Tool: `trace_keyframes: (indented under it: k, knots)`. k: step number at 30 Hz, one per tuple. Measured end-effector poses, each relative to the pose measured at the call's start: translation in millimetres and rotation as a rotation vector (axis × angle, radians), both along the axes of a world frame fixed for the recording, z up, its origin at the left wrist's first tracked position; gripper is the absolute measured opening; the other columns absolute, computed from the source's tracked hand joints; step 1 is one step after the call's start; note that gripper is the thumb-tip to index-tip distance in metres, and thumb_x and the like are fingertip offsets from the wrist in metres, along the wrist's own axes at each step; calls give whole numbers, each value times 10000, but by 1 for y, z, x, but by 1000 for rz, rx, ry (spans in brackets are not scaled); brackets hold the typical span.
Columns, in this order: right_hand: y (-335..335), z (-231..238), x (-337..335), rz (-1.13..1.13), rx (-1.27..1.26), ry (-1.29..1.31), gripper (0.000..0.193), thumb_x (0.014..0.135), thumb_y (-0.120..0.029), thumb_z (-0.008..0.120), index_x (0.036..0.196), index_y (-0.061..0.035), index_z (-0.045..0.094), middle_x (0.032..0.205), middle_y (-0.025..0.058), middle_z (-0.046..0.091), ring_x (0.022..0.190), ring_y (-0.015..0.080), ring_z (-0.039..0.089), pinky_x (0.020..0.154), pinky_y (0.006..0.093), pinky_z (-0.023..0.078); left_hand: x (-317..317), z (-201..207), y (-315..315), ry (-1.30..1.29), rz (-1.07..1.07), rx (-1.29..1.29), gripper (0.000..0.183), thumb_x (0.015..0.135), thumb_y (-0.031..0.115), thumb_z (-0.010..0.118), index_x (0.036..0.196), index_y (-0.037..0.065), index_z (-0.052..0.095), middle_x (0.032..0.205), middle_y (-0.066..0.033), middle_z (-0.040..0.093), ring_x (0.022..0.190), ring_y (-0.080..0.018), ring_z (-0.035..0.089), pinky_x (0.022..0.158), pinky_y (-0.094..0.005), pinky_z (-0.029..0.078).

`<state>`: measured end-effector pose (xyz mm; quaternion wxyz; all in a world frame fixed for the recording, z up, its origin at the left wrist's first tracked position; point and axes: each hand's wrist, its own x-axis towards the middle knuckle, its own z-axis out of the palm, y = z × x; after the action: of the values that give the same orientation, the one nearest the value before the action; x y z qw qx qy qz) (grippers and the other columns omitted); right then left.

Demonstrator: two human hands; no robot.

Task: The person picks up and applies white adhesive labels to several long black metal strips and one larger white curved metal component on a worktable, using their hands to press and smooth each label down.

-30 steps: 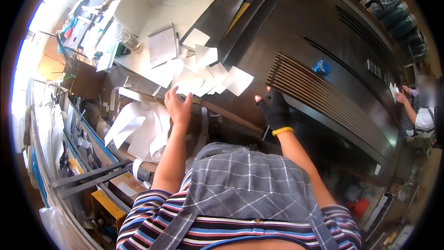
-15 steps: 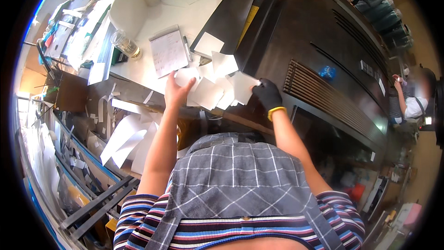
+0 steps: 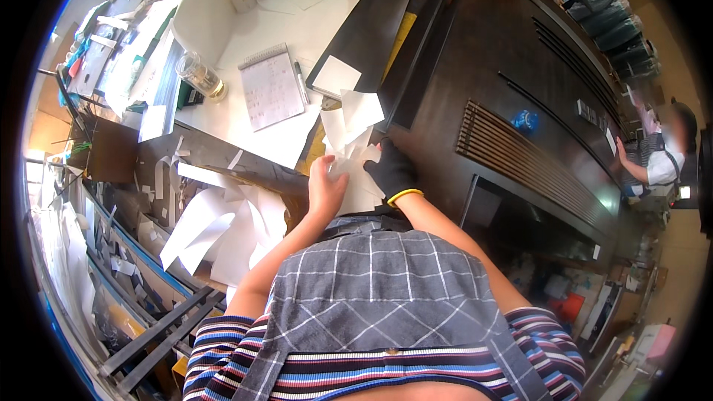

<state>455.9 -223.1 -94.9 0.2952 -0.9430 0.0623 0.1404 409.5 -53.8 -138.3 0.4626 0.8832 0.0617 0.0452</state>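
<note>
The bare left hand (image 3: 325,187) is curled, fingers bent around the near edge of a bunch of white paper pieces (image 3: 349,150), gripping them from the left. The right hand (image 3: 391,171), in a black glove with a yellow cuff, closes on the same bunch from the right, so both hands clamp the stack between them. The paper pieces sit at the near end of the white table (image 3: 290,22), beside the dark machine (image 3: 512,82). Farther along the table from the stack lie a spiral notepad (image 3: 271,89) with a pen at its right edge, and a clear lidded jar (image 3: 199,74) to its left. Larger white offcuts (image 3: 215,230) hang below the table's left edge. A blue cap (image 3: 525,119) rests on the machine.
</note>
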Motion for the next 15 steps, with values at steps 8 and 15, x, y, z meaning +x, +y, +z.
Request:
trace_keyframes:
  k: [8,15]
  knots:
    - [10,1,1,178,18,-273,372,754,-242,690,1055,-90,533,1035,145,617,934,335,607,785,424,483,-19,24,-4,136,197,-224,595,695,95,698,1207,-3,412,1060,-185,564,958,-319,579,847,-380,462]
    - [-2,-8,73,641,-365,-800,286,812,-148,579,1091,-89,570,1394,125,399,1292,363,327,1062,475,283,-26,-8,28,322,191,-451,435,696,87,699,1073,-11,506,928,-147,625,831,-254,628,753,-347,502]
